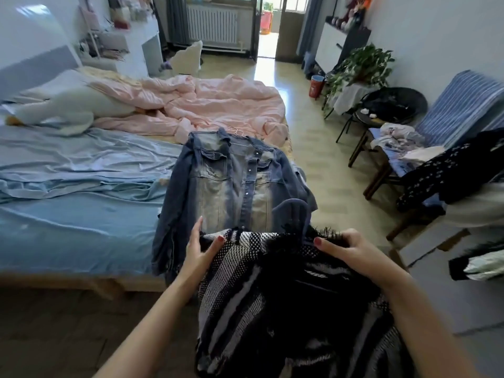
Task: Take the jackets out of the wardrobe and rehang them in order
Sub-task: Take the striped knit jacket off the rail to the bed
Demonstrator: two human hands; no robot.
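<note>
At the foot of the bed [68,236], a black-and-white knitted jacket [275,301] was held up in both hands, its fabric hanging down toward the floor. The left hand [197,248] was closed loosely on the jacket's left shoulder edge: the thumb was pressed onto the knit, while the forefinger was left extended and raised clear of the cloth. The right hand [351,251] was curled shut around the fringed collar area, the thumb laid on top beside a dark hanger [296,211] whose hook rose just above the knit. Beyond the hands, a faded denim jacket [231,186] was laid flat, front up, across the corner of the bed, with its lower edge overlapped by the knitted jacket. A pink duvet [207,102] was bunched behind it.
</note>
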